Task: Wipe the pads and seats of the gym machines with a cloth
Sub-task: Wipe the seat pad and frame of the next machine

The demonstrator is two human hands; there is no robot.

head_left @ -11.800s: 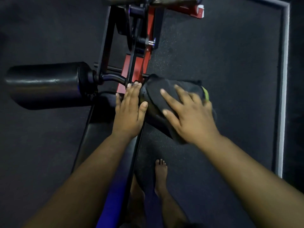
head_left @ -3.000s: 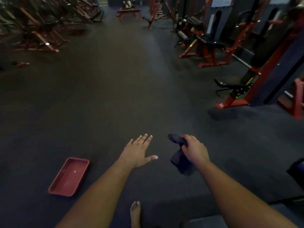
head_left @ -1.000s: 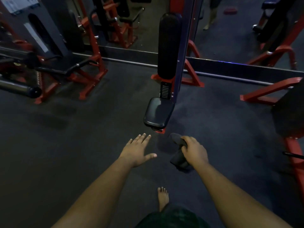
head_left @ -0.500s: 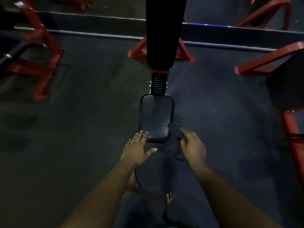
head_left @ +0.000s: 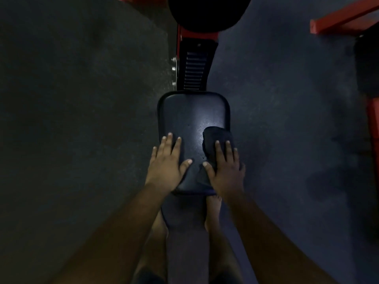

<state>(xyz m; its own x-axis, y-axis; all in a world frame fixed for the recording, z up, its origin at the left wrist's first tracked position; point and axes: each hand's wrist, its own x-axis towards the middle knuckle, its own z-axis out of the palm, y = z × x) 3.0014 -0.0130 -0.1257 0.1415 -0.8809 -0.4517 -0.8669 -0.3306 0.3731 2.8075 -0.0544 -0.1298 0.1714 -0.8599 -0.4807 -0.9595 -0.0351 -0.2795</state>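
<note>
A dark padded seat [head_left: 190, 113] of a red-framed gym machine lies directly below me. My left hand [head_left: 167, 162] rests flat on the seat's near left part, fingers spread, holding nothing. My right hand [head_left: 225, 169] presses a dark cloth [head_left: 215, 136] flat against the seat's near right edge; the cloth sticks out past the fingertips. The bottom of the black back pad [head_left: 207, 13] shows at the top of the view. A ribbed black adjuster [head_left: 193, 70] joins seat and back pad.
Dark rubber floor surrounds the seat on both sides. Red frame bars [head_left: 344, 19] and a black pad [head_left: 367, 66] of another machine stand at the right edge. My bare feet [head_left: 213, 212] stand on the floor under the seat's near end.
I have stepped up to the seat and look straight down. Both hands moved forward onto it: the left now lies flat on it, the right presses the cloth down.
</note>
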